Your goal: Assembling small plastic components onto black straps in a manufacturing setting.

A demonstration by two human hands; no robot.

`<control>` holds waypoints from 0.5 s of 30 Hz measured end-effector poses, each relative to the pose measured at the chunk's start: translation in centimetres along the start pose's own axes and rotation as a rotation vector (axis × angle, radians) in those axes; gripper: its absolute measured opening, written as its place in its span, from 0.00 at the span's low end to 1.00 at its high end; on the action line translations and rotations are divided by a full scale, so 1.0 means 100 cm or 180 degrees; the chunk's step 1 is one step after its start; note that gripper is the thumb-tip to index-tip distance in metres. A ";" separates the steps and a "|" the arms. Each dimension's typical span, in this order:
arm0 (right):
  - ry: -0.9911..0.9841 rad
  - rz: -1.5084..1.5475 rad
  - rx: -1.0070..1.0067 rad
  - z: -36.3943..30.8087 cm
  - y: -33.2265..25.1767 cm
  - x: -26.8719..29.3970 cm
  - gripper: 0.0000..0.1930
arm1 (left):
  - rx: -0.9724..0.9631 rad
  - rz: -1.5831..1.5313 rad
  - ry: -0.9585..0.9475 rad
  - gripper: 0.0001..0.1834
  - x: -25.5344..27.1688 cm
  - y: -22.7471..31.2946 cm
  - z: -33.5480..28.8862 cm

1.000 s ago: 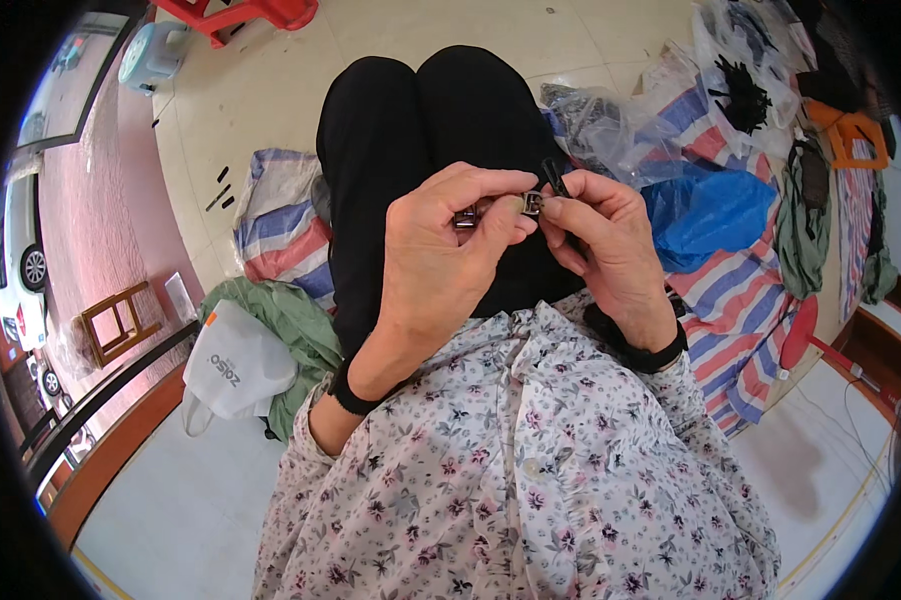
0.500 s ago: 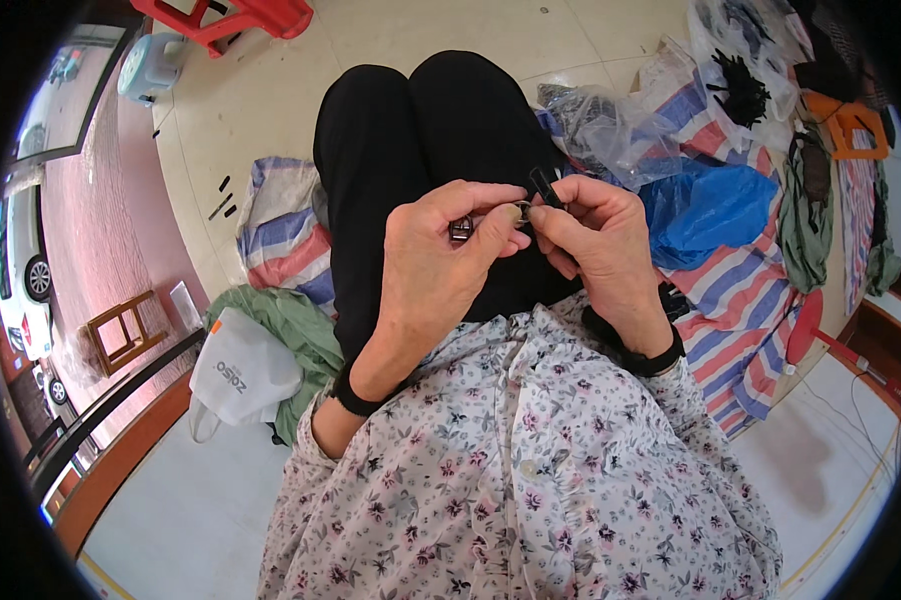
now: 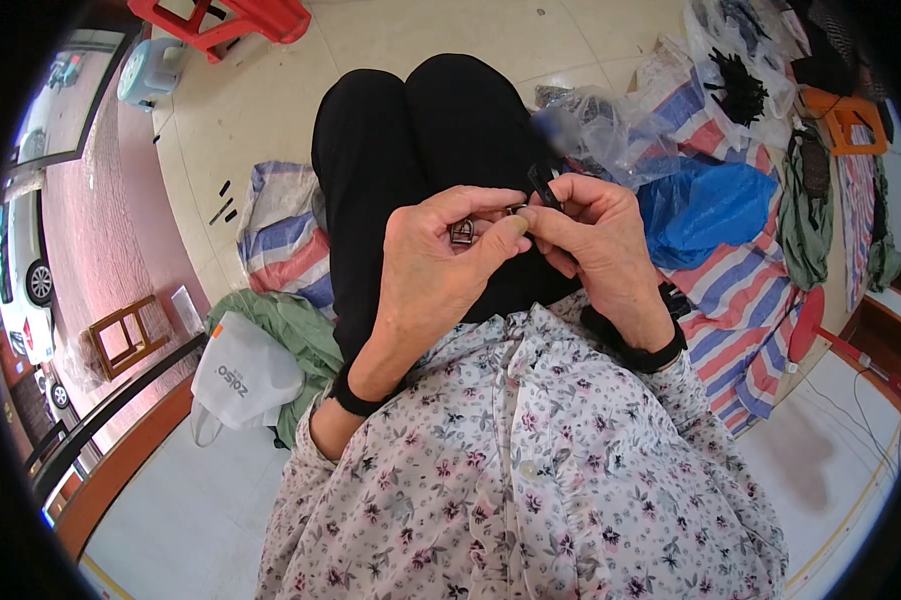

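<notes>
Above my lap, my left hand (image 3: pixel 440 245) and my right hand (image 3: pixel 595 222) meet with their fingertips together. A small square metal buckle (image 3: pixel 461 232) sits in the curled fingers of my left hand. Its thumb and forefinger pinch a second small metal piece (image 3: pixel 515 210), mostly hidden by the fingertips. My right hand is closed on a short black strap (image 3: pixel 540 185), whose end sticks up between thumb and fingers. Whether strap and metal piece are joined cannot be seen.
Striped woven sheeting (image 3: pixel 730 330) spreads on the right, with a blue plastic bag (image 3: pixel 705 215) on it. Black strips (image 3: pixel 738 90) lie in clear plastic at the far right. A white bag (image 3: pixel 245 370) rests at left on green cloth. A red stool (image 3: pixel 235 25) stands at the far left.
My left thumb has shifted slightly right, covering more of the small metal piece. The buckle in my left fingers shows a little more. The strap stays in my right hand.
</notes>
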State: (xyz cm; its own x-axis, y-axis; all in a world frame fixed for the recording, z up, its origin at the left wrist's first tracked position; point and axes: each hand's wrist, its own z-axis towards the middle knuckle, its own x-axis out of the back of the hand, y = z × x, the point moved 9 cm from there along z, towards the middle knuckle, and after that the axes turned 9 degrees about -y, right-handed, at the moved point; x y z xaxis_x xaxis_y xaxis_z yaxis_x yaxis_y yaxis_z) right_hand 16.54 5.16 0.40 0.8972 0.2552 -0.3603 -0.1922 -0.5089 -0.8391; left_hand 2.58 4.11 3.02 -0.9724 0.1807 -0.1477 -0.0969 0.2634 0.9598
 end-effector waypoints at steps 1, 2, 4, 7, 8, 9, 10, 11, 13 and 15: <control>-0.0052 0.0035 0.0016 -0.001 -0.001 -0.002 0.04 | -0.0061 0.0033 -0.0030 0.09 -0.001 0.002 -0.001; -0.0054 0.0022 0.0034 -0.002 -0.003 -0.002 0.04 | -0.0083 0.0032 -0.0032 0.09 -0.002 0.004 -0.001; -0.0098 0.0127 -0.0025 0.003 -0.002 -0.003 0.04 | -0.0004 0.0036 0.0049 0.09 0.001 0.002 0.002; -0.0077 0.0151 -0.0071 0.008 -0.004 -0.002 0.04 | 0.0093 0.0042 0.0192 0.10 0.007 0.002 0.007; -0.0104 0.0146 -0.0065 0.009 -0.008 -0.002 0.04 | 0.0079 0.0050 0.0215 0.10 0.009 0.008 0.008; -0.0086 0.0126 -0.0100 0.009 -0.004 0.003 0.05 | 0.0172 -0.0014 0.0193 0.10 0.010 0.004 0.009; -0.0063 0.0095 -0.0115 0.010 -0.005 0.006 0.07 | 0.0246 -0.0079 0.0161 0.11 0.010 0.003 0.011; -0.0055 0.0075 -0.0095 0.009 -0.008 0.009 0.07 | 0.0220 -0.0087 0.0148 0.11 0.009 0.005 0.013; -0.0038 -0.0150 -0.0035 -0.003 -0.026 0.020 0.10 | 0.0155 0.0318 0.0057 0.10 -0.003 0.019 0.022; 0.0286 -0.0567 -0.0349 -0.018 -0.022 0.028 0.13 | 0.0065 0.0547 -0.0045 0.08 -0.012 0.025 0.023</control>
State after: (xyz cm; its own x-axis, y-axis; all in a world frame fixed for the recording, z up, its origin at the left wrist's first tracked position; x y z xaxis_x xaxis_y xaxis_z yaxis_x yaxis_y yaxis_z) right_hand 20.20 5.53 1.93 0.9459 0.2772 -0.1686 0.0123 -0.5498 -0.8352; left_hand 4.04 6.70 5.04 -0.9712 0.2379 0.0148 0.0751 0.2466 0.9662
